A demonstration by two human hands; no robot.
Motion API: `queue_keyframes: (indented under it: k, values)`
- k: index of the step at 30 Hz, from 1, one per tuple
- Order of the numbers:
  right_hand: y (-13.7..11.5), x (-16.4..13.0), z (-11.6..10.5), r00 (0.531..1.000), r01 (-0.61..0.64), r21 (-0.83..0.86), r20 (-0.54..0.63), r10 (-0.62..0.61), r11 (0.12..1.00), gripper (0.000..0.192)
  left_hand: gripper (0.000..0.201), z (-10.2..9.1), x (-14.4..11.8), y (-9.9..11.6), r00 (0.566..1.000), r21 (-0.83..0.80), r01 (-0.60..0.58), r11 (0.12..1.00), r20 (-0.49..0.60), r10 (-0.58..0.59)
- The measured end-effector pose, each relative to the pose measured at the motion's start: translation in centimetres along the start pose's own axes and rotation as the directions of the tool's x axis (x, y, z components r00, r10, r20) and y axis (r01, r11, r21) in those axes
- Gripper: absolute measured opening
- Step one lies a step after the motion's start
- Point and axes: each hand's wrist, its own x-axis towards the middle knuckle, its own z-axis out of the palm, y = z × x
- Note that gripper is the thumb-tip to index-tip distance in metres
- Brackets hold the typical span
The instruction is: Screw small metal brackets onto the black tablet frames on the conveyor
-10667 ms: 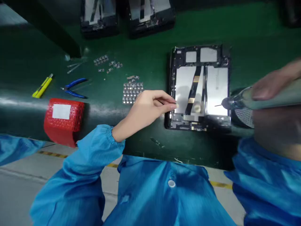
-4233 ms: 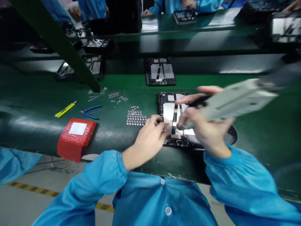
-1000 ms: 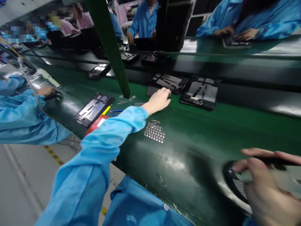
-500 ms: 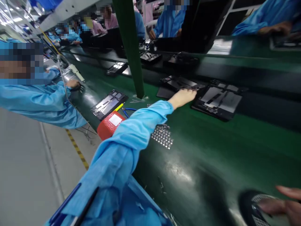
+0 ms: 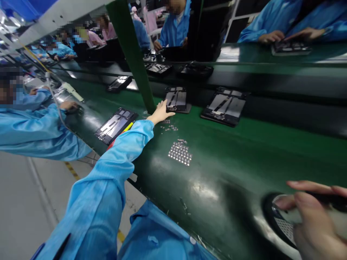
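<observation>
My left hand (image 5: 160, 112) reaches out over the green bench with its fingers spread. It touches the left edge of an opened tablet (image 5: 176, 98), which lies on a dark flat panel (image 5: 187, 108). To the right of these is a larger opened tablet (image 5: 225, 105), its inner parts facing up. At the lower right, my right hand (image 5: 316, 216) is curled around a partly hidden object with pale and dark parts; I cannot make out its kind. Beside the thumb shows a round black-rimmed thing (image 5: 271, 209) with a pale grid pattern inside.
Rows of small metallic parts (image 5: 180, 153) lie mid-bench, with loose ones above. Another opened tablet (image 5: 116, 124), a yellow stick (image 5: 128, 127) and a partly covered red object (image 5: 111, 144) are at left. A green post (image 5: 132, 57) rises nearby. Co-workers in blue sit left and opposite.
The tablet at my left hand was skewed over the panel and has turned straighter. My left fingers have spread at its edge. My view has shifted, and more of my right hand shows.
</observation>
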Motion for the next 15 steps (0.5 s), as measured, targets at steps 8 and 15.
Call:
queue_keyframes:
  k: [8, 15]
  values:
    - [0.7, 2.7, 0.0, 0.950, 0.304, 0.090, -0.100, -0.295, 0.948, 0.052, 0.080, 0.0, 2.5, 1.3, 0.971, -0.184, 0.191, 0.964, -0.107, -0.212]
    - [0.7, 4.3, -1.4, 0.926, 0.377, 0.120, -0.070, -0.371, 0.918, 0.046, 0.061, 0.1, 1.5, 2.3, 0.948, -0.396, 0.104, 0.912, -0.239, -0.212]
